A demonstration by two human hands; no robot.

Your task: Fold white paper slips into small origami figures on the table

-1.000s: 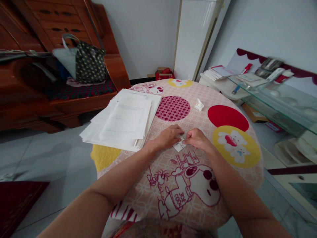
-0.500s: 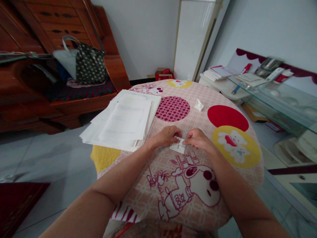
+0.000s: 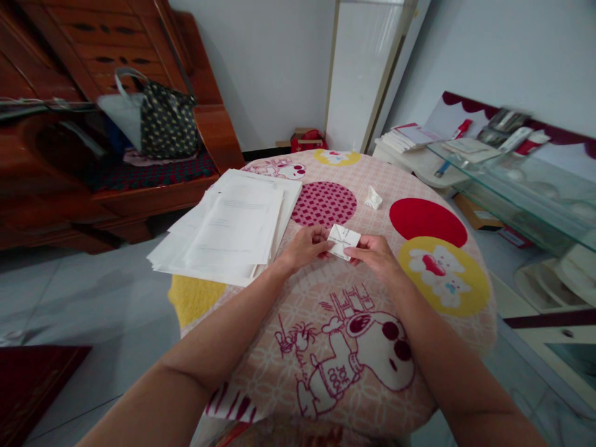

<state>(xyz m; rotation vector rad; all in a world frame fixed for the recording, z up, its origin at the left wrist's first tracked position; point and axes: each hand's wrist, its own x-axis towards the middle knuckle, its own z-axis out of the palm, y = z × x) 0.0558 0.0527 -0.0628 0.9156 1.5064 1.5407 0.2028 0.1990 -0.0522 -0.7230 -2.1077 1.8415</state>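
Note:
A small square of folded white paper [image 3: 343, 239] is held between my two hands, above the patterned tablecloth [image 3: 298, 310]. Dark printed marks and crease lines show on its upper face. My left hand [image 3: 307, 246] pinches its left edge, with the thumb in front and the fingers curled behind. On the other side my right hand [image 3: 372, 251] grips the right edge, its thumb lying over the lower right part. The fingertips beneath the paper are partly hidden. Beyond it stands a small folded white paper piece [image 3: 373, 198].
To the left lies a stack of white paper sheets [image 3: 233, 223] on the round table. A glass shelf unit [image 3: 526, 192] with papers and small items stands at the right. At the back left, a wooden bench [image 3: 153, 192] carries a dark patterned bag [image 3: 168, 121].
Both hands have raised the folded paper off the tablecloth and moved it slightly away from me. Its creased face now tilts into view; before, it lay flat under my fingers.

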